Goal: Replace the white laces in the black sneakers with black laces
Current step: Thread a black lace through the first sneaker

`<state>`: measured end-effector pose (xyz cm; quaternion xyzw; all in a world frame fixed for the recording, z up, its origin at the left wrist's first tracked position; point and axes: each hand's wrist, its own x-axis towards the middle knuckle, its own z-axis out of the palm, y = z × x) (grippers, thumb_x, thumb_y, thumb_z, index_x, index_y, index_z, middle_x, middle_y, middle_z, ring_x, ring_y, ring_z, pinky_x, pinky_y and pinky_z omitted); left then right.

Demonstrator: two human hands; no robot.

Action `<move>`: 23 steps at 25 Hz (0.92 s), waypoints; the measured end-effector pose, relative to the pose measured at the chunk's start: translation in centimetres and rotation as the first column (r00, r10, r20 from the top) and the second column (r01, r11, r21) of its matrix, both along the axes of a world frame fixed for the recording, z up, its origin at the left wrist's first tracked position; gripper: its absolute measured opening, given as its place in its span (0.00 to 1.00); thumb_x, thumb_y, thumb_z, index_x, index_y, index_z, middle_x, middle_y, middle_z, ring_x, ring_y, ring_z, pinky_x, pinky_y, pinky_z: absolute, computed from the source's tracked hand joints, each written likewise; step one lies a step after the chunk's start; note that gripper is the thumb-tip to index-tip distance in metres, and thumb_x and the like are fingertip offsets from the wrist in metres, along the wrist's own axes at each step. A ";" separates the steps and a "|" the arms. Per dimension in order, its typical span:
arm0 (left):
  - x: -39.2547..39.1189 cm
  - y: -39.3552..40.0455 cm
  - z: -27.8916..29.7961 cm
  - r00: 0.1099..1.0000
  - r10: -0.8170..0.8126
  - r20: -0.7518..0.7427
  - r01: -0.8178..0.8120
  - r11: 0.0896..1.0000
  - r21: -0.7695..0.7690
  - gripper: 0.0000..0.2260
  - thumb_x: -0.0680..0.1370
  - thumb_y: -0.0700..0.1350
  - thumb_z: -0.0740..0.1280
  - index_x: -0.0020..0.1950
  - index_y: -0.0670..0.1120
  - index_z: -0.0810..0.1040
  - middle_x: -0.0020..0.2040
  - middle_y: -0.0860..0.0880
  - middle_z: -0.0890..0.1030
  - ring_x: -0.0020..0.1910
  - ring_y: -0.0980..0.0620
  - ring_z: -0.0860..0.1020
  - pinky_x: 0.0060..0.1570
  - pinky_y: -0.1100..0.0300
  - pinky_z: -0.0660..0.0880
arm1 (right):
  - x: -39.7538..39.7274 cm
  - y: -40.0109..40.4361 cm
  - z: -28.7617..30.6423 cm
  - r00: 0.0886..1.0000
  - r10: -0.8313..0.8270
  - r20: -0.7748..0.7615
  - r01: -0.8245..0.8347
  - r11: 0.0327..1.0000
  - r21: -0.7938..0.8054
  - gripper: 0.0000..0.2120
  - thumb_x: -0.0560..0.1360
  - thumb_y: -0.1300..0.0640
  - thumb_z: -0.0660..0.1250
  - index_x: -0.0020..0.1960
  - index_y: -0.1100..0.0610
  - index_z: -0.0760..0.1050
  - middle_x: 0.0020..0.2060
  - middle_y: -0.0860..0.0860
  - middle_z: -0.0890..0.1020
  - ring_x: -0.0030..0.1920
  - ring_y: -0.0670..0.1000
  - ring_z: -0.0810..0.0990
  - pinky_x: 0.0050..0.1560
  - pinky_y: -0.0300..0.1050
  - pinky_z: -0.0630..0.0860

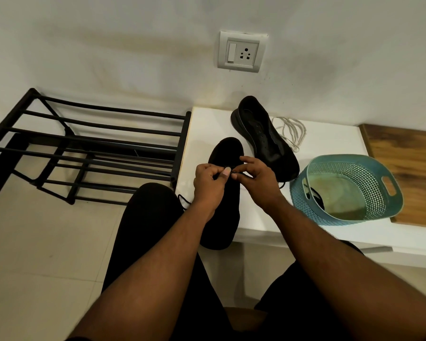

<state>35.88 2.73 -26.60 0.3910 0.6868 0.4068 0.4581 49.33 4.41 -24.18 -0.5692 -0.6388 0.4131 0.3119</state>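
Note:
A black sneaker [225, 151] lies lengthwise on the white bench [202, 134], its heel over the front edge. My left hand [208, 184] and my right hand [257, 179] meet above its eyelets, each pinching the thin black lace [241, 175]. One loose end of that lace hangs left of the shoe by my knee, another shows to the right under my right hand. A second black sneaker [263, 136] without laces lies tilted farther back. The removed white laces [292, 131] sit in a heap to its right.
A teal perforated basket [349, 168] stands on the bench at the right with something dark inside. A wooden board [408, 163] lies beyond it. A black metal shoe rack [89, 146] stands on the tiled floor at the left. A wall socket [241, 52] is above.

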 end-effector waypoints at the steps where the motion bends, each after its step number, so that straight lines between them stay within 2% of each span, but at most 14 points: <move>1: -0.1 0.0 -0.2 0.999 -0.013 -0.042 0.013 1.000 0.015 0.10 0.78 0.50 0.68 0.51 0.45 0.81 0.58 0.51 0.72 0.57 0.51 0.76 0.58 0.59 0.74 | 0.1 -0.1 0.0 1.000 -0.004 0.012 0.004 1.000 0.011 0.06 0.74 0.61 0.71 0.51 0.59 0.83 0.64 0.51 0.75 0.61 0.44 0.72 0.49 0.19 0.66; 4: 0.1 -0.4 -0.1 0.985 -0.016 -0.174 0.029 0.997 0.070 0.11 0.78 0.52 0.67 0.51 0.45 0.81 0.57 0.50 0.73 0.56 0.49 0.76 0.57 0.53 0.76 | -0.3 -0.6 0.0 0.999 -0.032 -0.017 0.033 0.999 0.025 0.06 0.74 0.60 0.71 0.51 0.59 0.83 0.64 0.50 0.74 0.61 0.42 0.71 0.48 0.18 0.66; 6: 0.2 -0.9 0.5 0.919 0.052 -0.390 0.038 0.975 0.219 0.11 0.79 0.51 0.67 0.54 0.44 0.80 0.60 0.48 0.73 0.57 0.49 0.75 0.55 0.52 0.77 | -0.6 -0.8 0.2 0.991 -0.090 -0.103 0.093 0.996 0.018 0.05 0.75 0.59 0.71 0.49 0.57 0.83 0.63 0.48 0.74 0.61 0.41 0.71 0.49 0.20 0.67; 8: 0.1 -1.2 1.1 0.830 0.139 -0.540 0.088 0.924 0.373 0.14 0.79 0.49 0.67 0.62 0.46 0.78 0.65 0.47 0.72 0.60 0.50 0.74 0.56 0.55 0.77 | -0.9 -0.6 0.8 0.960 -0.158 -0.229 0.157 0.987 -0.024 0.03 0.74 0.60 0.71 0.47 0.54 0.83 0.60 0.46 0.74 0.60 0.39 0.72 0.49 0.21 0.69; 9: 0.0 -1.3 1.4 0.836 0.152 -0.527 0.093 0.907 0.410 0.16 0.79 0.48 0.67 0.67 0.47 0.75 0.67 0.47 0.72 0.62 0.51 0.74 0.56 0.59 0.76 | -1.1 -0.5 1.1 0.945 -0.183 -0.270 0.179 0.983 -0.040 0.04 0.74 0.60 0.71 0.45 0.51 0.82 0.59 0.45 0.75 0.59 0.40 0.74 0.49 0.24 0.71; 10: -0.1 -1.3 1.9 0.892 0.117 -0.436 0.082 0.908 0.412 0.18 0.79 0.47 0.67 0.69 0.48 0.73 0.67 0.48 0.74 0.61 0.52 0.75 0.53 0.62 0.76 | -1.2 -0.3 1.4 0.934 -0.202 -0.295 0.196 0.979 -0.051 0.05 0.74 0.60 0.72 0.44 0.50 0.82 0.57 0.46 0.76 0.58 0.41 0.75 0.49 0.28 0.74; 11: -0.2 -1.3 2.4 0.960 0.051 -0.274 0.057 0.926 0.374 0.16 0.80 0.47 0.66 0.68 0.48 0.74 0.64 0.49 0.76 0.56 0.52 0.78 0.47 0.66 0.77 | -1.3 -0.3 1.7 0.922 -0.212 -0.325 0.202 0.977 -0.065 0.05 0.74 0.60 0.72 0.44 0.51 0.82 0.53 0.47 0.77 0.55 0.42 0.78 0.48 0.32 0.75; 12: -0.3 -1.3 2.9 0.996 -0.030 -0.079 0.053 0.949 0.310 0.14 0.80 0.46 0.66 0.65 0.48 0.77 0.59 0.49 0.80 0.47 0.53 0.80 0.40 0.67 0.77 | -1.3 -0.2 1.9 0.904 -0.217 -0.367 0.201 0.976 -0.084 0.05 0.73 0.62 0.72 0.43 0.53 0.82 0.49 0.47 0.79 0.51 0.43 0.80 0.46 0.34 0.76; 14: -0.7 -1.1 3.2 0.979 -0.099 0.181 0.057 0.973 0.224 0.08 0.78 0.46 0.68 0.55 0.47 0.81 0.46 0.49 0.84 0.33 0.53 0.78 0.29 0.64 0.74 | -1.1 -0.2 2.2 0.871 -0.215 -0.441 0.177 0.976 -0.127 0.05 0.73 0.65 0.71 0.43 0.56 0.83 0.42 0.48 0.82 0.44 0.45 0.83 0.44 0.35 0.77; 15: -0.8 -1.0 3.3 0.959 -0.110 0.263 0.058 0.978 0.199 0.06 0.77 0.46 0.70 0.51 0.46 0.81 0.41 0.48 0.83 0.31 0.52 0.78 0.28 0.62 0.73 | -1.0 -0.2 2.2 0.861 -0.209 -0.464 0.161 0.977 -0.142 0.05 0.73 0.65 0.71 0.43 0.57 0.83 0.41 0.50 0.83 0.44 0.47 0.84 0.45 0.37 0.78; 17: -0.8 -1.0 3.3 0.910 -0.121 0.395 0.059 0.984 0.167 0.05 0.76 0.43 0.71 0.50 0.43 0.80 0.42 0.46 0.84 0.35 0.51 0.81 0.31 0.59 0.77 | -0.9 -0.3 1.9 0.840 -0.203 -0.503 0.134 0.976 -0.171 0.05 0.74 0.65 0.70 0.45 0.58 0.83 0.42 0.55 0.84 0.46 0.54 0.84 0.49 0.45 0.80; 18: -0.7 -1.0 3.3 0.888 -0.115 0.444 0.048 0.986 0.159 0.06 0.76 0.41 0.71 0.52 0.43 0.80 0.45 0.45 0.85 0.39 0.49 0.83 0.37 0.57 0.80 | -0.9 -0.4 1.7 0.827 -0.203 -0.523 0.122 0.975 -0.186 0.05 0.74 0.65 0.70 0.45 0.58 0.83 0.43 0.58 0.84 0.47 0.56 0.84 0.51 0.48 0.81; 20: -0.5 -1.1 3.3 0.882 -0.074 0.465 0.004 0.989 0.150 0.08 0.76 0.39 0.70 0.54 0.42 0.81 0.48 0.43 0.85 0.45 0.47 0.84 0.47 0.53 0.82 | -1.2 -0.6 1.3 0.809 -0.213 -0.548 0.109 0.970 -0.217 0.05 0.74 0.65 0.69 0.47 0.59 0.83 0.44 0.59 0.84 0.47 0.58 0.84 0.51 0.48 0.81; 23: -0.6 -0.9 3.0 0.935 0.064 0.349 -0.114 0.985 0.127 0.06 0.77 0.41 0.70 0.53 0.43 0.82 0.44 0.45 0.84 0.40 0.51 0.84 0.44 0.58 0.82 | -1.1 -0.6 0.7 0.815 -0.332 -0.475 0.245 0.940 -0.236 0.04 0.76 0.61 0.69 0.48 0.57 0.82 0.44 0.55 0.84 0.45 0.52 0.83 0.47 0.44 0.80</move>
